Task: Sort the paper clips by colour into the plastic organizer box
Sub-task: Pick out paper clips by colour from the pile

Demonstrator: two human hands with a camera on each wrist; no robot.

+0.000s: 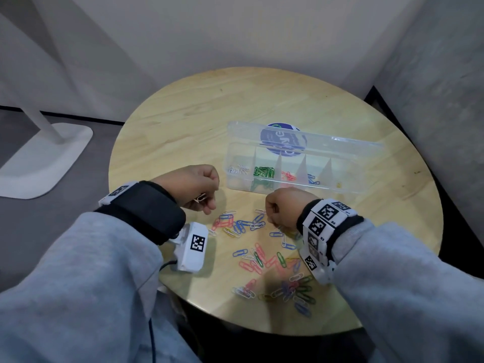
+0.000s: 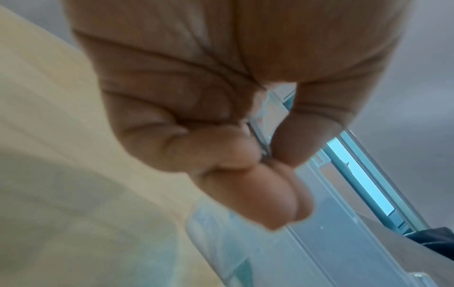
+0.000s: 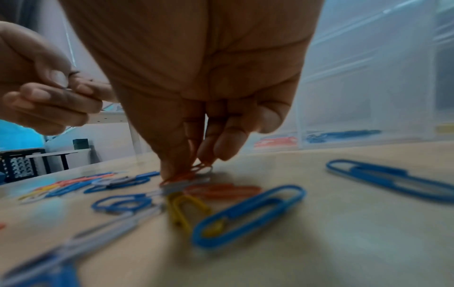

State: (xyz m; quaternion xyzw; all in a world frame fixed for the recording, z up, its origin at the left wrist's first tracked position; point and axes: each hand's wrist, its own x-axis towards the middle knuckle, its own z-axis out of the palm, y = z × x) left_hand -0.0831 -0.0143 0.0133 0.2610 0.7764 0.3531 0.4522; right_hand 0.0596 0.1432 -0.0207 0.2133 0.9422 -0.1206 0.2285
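Note:
A clear plastic organizer box (image 1: 243,186) stands with its lid up on the round wooden table (image 1: 183,113). Its compartments hold white (image 1: 239,169), green (image 1: 264,171), red (image 1: 288,176), blue (image 1: 313,179) and yellow (image 1: 338,184) clips. Several loose coloured clips (image 1: 262,258) lie in front of the box. My left hand (image 1: 203,203) (image 2: 266,155) hovers left of the box and pinches a white clip (image 1: 201,197) (image 2: 264,139). My right hand (image 1: 273,224) (image 3: 191,169) reaches down into the pile, thumb and fingers pinching an orange-red clip (image 3: 196,170) on the table.
A white stand base (image 1: 47,158) sits on the floor to the left, and walls close in behind and to the right. Blue clips (image 3: 248,215) and a yellow clip (image 3: 186,207) lie just near my right fingers. The table's near edge is close to my body.

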